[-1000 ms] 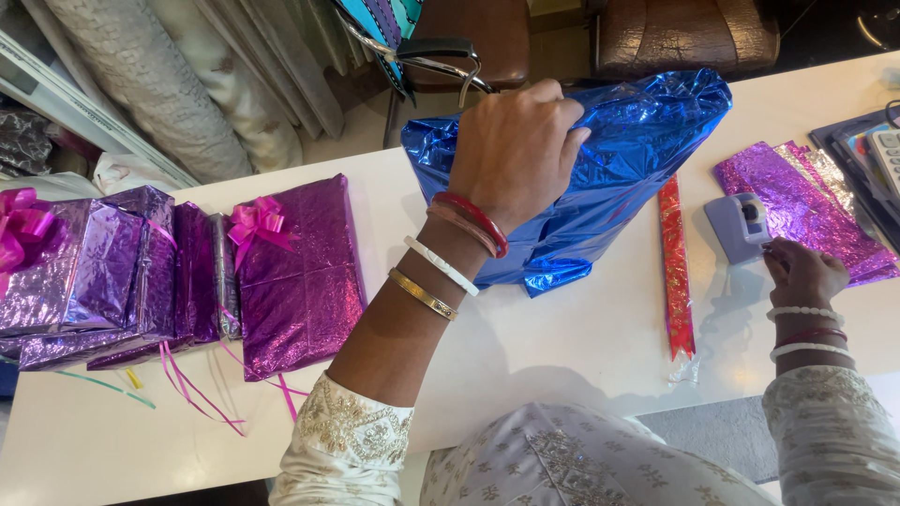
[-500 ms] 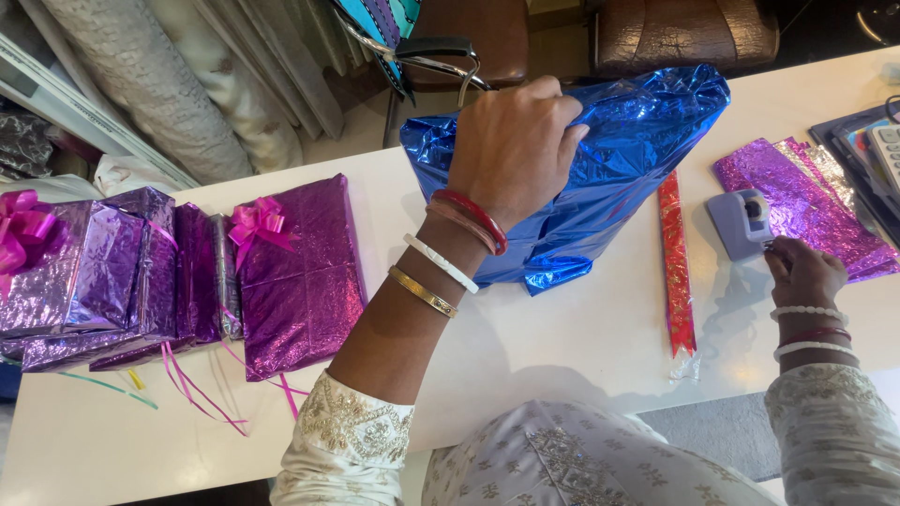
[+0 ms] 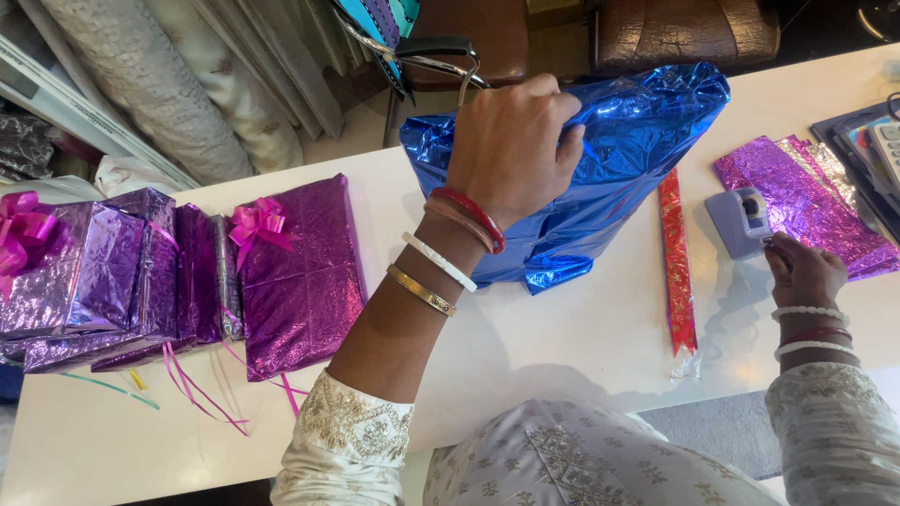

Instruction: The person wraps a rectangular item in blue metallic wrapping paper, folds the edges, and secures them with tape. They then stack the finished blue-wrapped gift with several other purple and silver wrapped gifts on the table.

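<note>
Blue foil parcel [image 3: 628, 141]: its middle and near-left part are covered by the left hand [image 3: 516, 145]; what it wraps cannot be told.
Left grip: the fingertips curl over the parcel's far edge, out of sight.
Right hand [image 3: 804, 270]: its fingertips at the small lilac dispenser [image 3: 741, 220] are too small to tell.
Purple wrapped boxes [image 3: 112, 272]: the far-left one is cut off by the left edge.
Dark tray [image 3: 858, 150]: cut by the right edge.
Desk [image 3: 562, 337]: its near edge is hidden behind the person's clothing.
</note>
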